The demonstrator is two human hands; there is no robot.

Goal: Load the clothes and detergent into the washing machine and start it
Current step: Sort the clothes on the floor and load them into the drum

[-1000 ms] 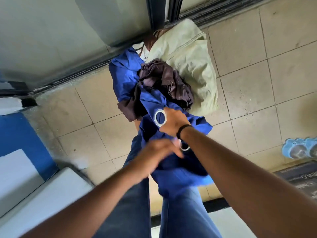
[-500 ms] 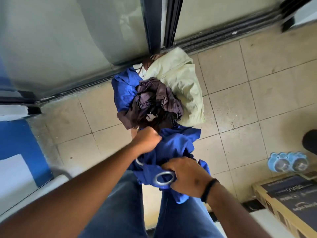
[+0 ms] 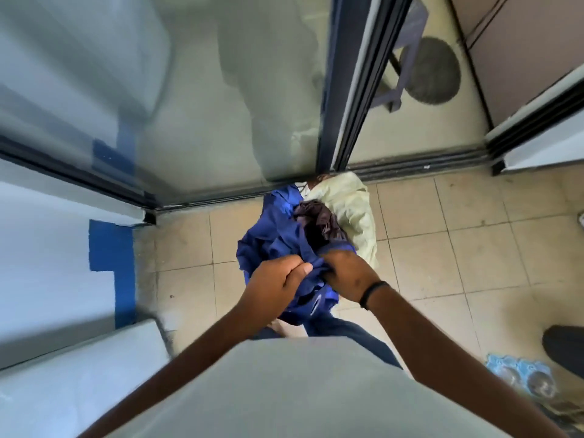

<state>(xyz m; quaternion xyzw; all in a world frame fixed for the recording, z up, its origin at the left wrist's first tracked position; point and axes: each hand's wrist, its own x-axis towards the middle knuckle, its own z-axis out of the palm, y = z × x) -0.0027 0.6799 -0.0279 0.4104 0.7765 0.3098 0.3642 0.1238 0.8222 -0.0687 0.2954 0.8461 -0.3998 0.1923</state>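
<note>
A heap of clothes lies on the tiled floor by the sliding glass door: a blue cloth with metal eyelets (image 3: pixel 278 238), a dark brown garment (image 3: pixel 319 221) on top, and a pale yellow-green garment (image 3: pixel 350 210) at the back right. My left hand (image 3: pixel 278 282) grips a bunched fold of the blue cloth. My right hand (image 3: pixel 344 270), with a black band on its wrist, grips the same blue cloth just beside it. Both hands hold the cloth up in front of my legs. A white appliance top (image 3: pixel 72 374), blurred, shows at the lower left.
A sliding glass door with a dark frame (image 3: pixel 341 90) and floor track stands right behind the heap. A white-and-blue wall (image 3: pixel 104 248) is on the left. A pack of water bottles (image 3: pixel 518 374) and a dark object (image 3: pixel 565 346) sit at the lower right.
The view has tilted up and away from the floor. My hands have come together higher on the blue cloth, gathering it; the right hand left the eyelet edge and moved up beside the left.
</note>
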